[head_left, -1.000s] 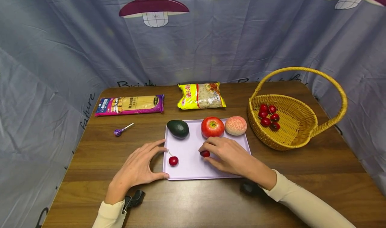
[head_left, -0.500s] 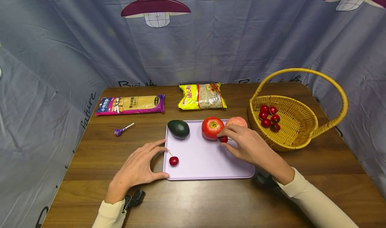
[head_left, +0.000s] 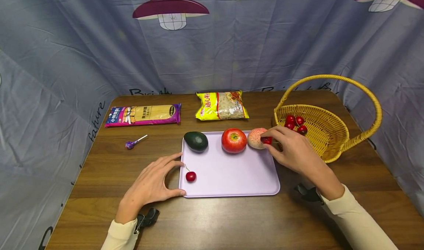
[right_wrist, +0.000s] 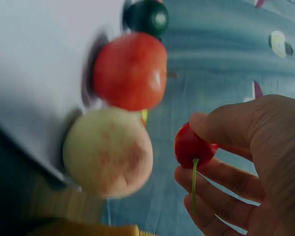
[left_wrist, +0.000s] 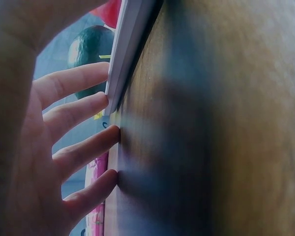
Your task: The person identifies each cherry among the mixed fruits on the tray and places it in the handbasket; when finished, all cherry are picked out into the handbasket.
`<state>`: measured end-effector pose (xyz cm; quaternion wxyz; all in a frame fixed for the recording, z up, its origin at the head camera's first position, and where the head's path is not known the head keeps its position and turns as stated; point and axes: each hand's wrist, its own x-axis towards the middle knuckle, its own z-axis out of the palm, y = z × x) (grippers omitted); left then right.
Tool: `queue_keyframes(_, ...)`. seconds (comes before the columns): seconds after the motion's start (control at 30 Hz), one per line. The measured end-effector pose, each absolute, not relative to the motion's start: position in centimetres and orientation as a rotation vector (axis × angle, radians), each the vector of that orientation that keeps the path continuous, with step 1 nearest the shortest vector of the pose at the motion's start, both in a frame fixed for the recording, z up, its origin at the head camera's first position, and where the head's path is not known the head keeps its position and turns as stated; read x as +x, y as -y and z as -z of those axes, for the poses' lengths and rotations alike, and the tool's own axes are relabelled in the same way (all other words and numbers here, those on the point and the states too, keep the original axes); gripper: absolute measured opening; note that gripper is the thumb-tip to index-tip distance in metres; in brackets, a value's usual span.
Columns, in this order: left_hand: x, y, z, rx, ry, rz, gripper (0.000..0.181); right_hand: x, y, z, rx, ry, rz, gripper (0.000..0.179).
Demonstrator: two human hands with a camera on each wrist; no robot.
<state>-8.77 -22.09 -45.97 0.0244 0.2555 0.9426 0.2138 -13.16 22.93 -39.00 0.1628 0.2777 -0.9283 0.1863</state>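
Observation:
In the right wrist view a red cherry [right_wrist: 191, 146] with a green stem is pinched between thumb and fingers of my right hand [head_left: 294, 150]. The hand hovers over the tray's right end, beside the peach [head_left: 255, 138] and close to the wicker basket [head_left: 326, 132]. My left hand [head_left: 150, 182] touches the left edge of the lilac tray [head_left: 228, 180], its fingers and thumb spread. Another cherry [head_left: 190, 176] lies on the tray near that hand. An avocado [head_left: 195, 141] and a red apple [head_left: 233, 140] sit along the tray's far side. Several cherries [head_left: 290, 120] lie in the basket, partly hidden by my right hand.
Behind the tray is a yellow pasta bag [head_left: 222, 105]. A long spaghetti pack [head_left: 143, 115] and a purple lollipop [head_left: 130, 145] lie at the left of the wooden table [head_left: 218, 224]. The basket's tall handle [head_left: 364, 90] arches up at the right.
My right hand has carried the cherry from the middle of the tray rightward and away from me, past the apple to the peach. My left hand has stayed in place.

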Motion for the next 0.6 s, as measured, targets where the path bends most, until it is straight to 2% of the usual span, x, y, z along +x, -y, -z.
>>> queue_keyframes(0.6, -8.8, 22.2, 46.1, 0.835, -2.945, -0.681, 0.081, -13.9, -27.2, 39.3, 0.569, 2.639, -0.511, 0.041)
